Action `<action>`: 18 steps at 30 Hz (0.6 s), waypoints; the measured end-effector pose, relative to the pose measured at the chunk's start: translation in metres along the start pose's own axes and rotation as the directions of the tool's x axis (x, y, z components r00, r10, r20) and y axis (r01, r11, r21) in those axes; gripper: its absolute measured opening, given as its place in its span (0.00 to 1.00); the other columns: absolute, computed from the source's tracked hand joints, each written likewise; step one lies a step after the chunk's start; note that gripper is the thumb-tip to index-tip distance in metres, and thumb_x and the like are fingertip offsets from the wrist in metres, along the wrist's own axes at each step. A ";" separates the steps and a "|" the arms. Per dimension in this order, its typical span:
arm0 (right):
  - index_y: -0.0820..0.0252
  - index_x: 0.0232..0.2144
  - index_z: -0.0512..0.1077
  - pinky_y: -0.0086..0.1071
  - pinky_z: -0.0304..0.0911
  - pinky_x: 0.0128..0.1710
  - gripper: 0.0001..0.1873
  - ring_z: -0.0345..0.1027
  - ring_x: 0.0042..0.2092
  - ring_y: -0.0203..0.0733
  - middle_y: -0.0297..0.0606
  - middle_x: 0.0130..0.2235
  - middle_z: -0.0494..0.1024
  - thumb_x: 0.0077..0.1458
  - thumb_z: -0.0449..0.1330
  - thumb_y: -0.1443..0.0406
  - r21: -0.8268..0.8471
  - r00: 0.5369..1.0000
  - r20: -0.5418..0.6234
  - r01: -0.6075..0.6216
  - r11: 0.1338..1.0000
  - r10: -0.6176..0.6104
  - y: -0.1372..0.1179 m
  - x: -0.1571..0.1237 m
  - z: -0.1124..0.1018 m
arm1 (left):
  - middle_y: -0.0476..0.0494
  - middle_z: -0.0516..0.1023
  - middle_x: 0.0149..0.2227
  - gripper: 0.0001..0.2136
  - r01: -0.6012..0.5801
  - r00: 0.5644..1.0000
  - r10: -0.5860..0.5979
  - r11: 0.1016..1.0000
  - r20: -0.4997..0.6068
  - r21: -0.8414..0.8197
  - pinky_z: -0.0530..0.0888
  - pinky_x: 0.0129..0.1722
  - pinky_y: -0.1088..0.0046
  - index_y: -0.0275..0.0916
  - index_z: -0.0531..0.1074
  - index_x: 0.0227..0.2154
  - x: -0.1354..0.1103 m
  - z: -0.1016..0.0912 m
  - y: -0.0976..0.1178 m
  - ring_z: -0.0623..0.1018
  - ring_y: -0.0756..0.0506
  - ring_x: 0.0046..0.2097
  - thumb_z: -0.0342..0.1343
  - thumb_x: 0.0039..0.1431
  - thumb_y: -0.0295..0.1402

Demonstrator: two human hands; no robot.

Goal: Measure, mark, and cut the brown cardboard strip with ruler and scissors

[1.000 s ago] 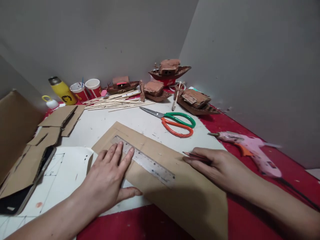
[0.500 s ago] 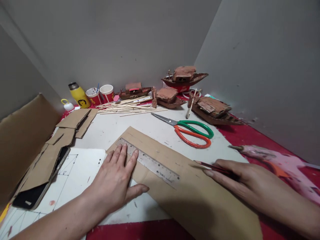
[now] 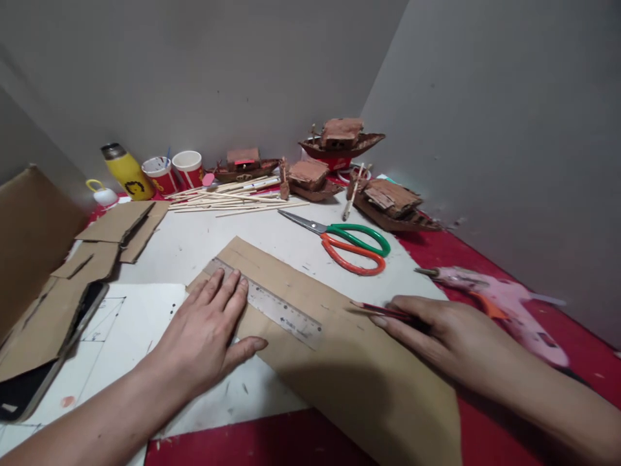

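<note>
"Where do we have the ruler?"

"Our straight, pale grey ruler [image 3: 284,314] lies flat and slantwise on a long brown cardboard sheet [image 3: 388,369], its far end near the sheet's left edge."

"And our hands?"

"Our left hand [image 3: 211,330] rests over the ruler's far part, fingertips laid on it and thumb spread apart from them; we grip nothing there, only press flat. Our right hand [image 3: 431,330] is closed, thumb and fingers clamped together on a slim dark red pencil [image 3: 388,312]. The pencil points left over the cardboard, beyond the ruler's near end. We can't tell whether its tip touches."

"What do we have just behind the sheet?"

"Metal-bladed scissors [image 3: 326,229] with one green and one orange handle loop, lying on a flat white sheet [image 3: 204,226]."

"To our left?"

"A white paper with ruled lines [image 3: 140,323], and near it a flat black phone [image 3: 33,391] partly covered by torn brown cardboard pieces [image 3: 63,304]."

"To our right?"

"A pink glue gun with an orange trigger [image 3: 519,307], lying past our right hand on the red tabletop [image 3: 587,353]."

"And along the back?"

"Thin pale wooden sticks [image 3: 233,197], four brown model boats [image 3: 313,178], two red-and-white cups [image 3: 188,171] and a tilted yellow bottle with a dark cap [image 3: 126,171]."
</note>
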State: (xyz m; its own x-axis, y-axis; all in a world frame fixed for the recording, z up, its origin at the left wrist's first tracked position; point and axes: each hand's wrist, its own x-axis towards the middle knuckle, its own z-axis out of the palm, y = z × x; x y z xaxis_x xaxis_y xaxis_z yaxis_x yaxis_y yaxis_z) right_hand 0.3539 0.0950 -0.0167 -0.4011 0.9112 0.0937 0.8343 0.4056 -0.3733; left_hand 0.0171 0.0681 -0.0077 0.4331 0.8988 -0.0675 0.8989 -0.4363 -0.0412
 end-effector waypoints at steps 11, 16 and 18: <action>0.58 0.43 0.73 0.37 0.67 0.38 0.15 0.75 0.40 0.48 0.45 0.41 0.80 0.64 0.52 0.57 0.075 0.994 -0.109 0.041 0.996 -0.032 -0.002 -0.004 -0.009 | 0.28 0.57 0.67 0.36 -0.118 0.988 0.117 0.993 -0.102 -0.009 0.61 0.58 0.39 0.51 0.60 0.65 -0.002 0.006 -0.004 0.59 0.19 0.64 0.48 0.57 0.61; 0.58 0.48 0.73 0.34 0.66 0.32 0.17 0.70 0.32 0.42 0.39 0.32 0.76 0.66 0.49 0.58 0.262 0.969 -0.244 0.049 0.964 0.018 -0.011 -0.011 -0.019 | 0.29 0.57 0.67 0.35 -0.112 0.991 0.112 0.994 -0.078 -0.002 0.61 0.59 0.41 0.51 0.60 0.64 -0.001 0.004 -0.005 0.59 0.20 0.65 0.46 0.58 0.61; 0.57 0.47 0.74 0.32 0.63 0.27 0.19 0.67 0.29 0.40 0.36 0.29 0.72 0.67 0.49 0.55 0.350 0.978 -0.206 0.031 0.936 0.045 -0.016 -0.014 -0.023 | 0.29 0.56 0.68 0.35 -0.118 0.990 0.117 0.993 -0.077 -0.011 0.61 0.59 0.41 0.50 0.60 0.64 -0.001 0.004 -0.005 0.59 0.20 0.65 0.46 0.58 0.61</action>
State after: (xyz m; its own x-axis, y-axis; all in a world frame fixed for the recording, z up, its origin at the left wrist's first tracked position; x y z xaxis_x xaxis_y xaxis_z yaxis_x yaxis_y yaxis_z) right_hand 0.3545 0.0775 0.0093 -0.2765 0.9238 0.2649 0.6363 0.3825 -0.6699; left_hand 0.0120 0.0688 -0.0113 0.5389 0.8424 0.0056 0.8422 -0.5387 -0.0221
